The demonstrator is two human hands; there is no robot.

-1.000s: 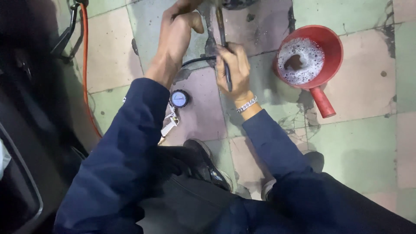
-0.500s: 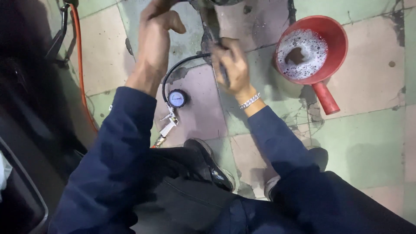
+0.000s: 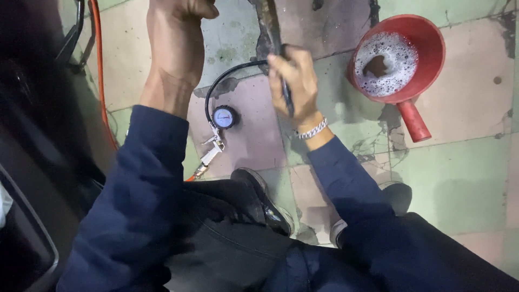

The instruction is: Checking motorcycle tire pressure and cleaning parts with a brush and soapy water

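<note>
gripping one black hose (image 3: 227, 81), right hand (image 3: 294, 81), one red scoop (image 3: 400, 59), one gauge (image 3: 223, 116)

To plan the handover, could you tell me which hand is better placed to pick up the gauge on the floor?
Probably the right hand: it already grips the black hose that runs to the gauge. The left hand is clenched higher up.

left hand (image 3: 178, 38) gets cut off at the top edge, so whatever it's gripping isn't visible; the dark worn metal bar (image 3: 267, 27) runs out of frame too.
</note>
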